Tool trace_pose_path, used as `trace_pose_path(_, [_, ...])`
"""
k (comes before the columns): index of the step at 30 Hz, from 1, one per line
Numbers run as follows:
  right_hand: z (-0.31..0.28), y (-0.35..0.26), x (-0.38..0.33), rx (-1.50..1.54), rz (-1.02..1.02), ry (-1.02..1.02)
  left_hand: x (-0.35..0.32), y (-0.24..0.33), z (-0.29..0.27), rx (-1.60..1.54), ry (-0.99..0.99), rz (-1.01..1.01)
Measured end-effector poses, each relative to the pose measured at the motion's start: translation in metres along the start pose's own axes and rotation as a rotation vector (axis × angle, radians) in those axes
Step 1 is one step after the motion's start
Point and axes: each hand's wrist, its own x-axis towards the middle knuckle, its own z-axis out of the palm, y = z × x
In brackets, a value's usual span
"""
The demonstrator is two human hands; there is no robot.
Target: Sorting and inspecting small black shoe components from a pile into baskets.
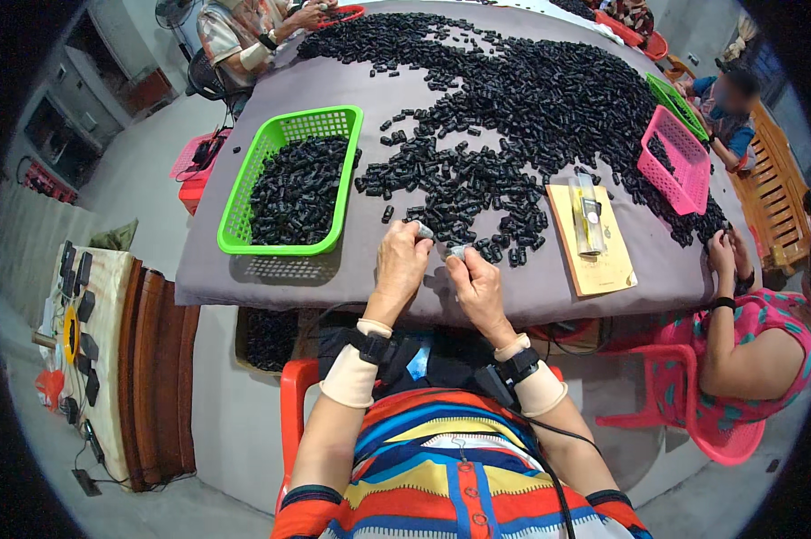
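A large heap of small black cylindrical pieces [531,99] spreads over the grey cloth-covered table [288,280], thinning toward its near edge. My left hand [400,262] is above the near edge, its fingers drawn together and a greyish cover on a fingertip. Close beside it on the right, my right hand [477,286] is closed in a pinch, also with a pale fingertip cover. The fingertips of both hands point toward each other just short of the nearest black pieces. Whatever lies between the fingers is too small or hidden to make out.
A green basket [228,216] of black pieces stands left of my hands. On the right lie a yellow booklet [594,274] and, on it, a clear case [586,216]. A pink basket [684,175] is farther right. Co-workers sit around the table, one [765,359] close on my right.
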Motion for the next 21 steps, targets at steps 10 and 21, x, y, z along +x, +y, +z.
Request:
trace_pose_path(10, [-0.003,-0.003,0.002,-0.011,-0.010,-0.004,-0.005,-0.003,0.003,0.137,-0.066,0.049])
trace_pose_path(21, [-0.003,-0.004,0.003,-0.001,0.034,-0.004,-0.021,-0.018,-0.007,-1.408,-0.230,-0.538])
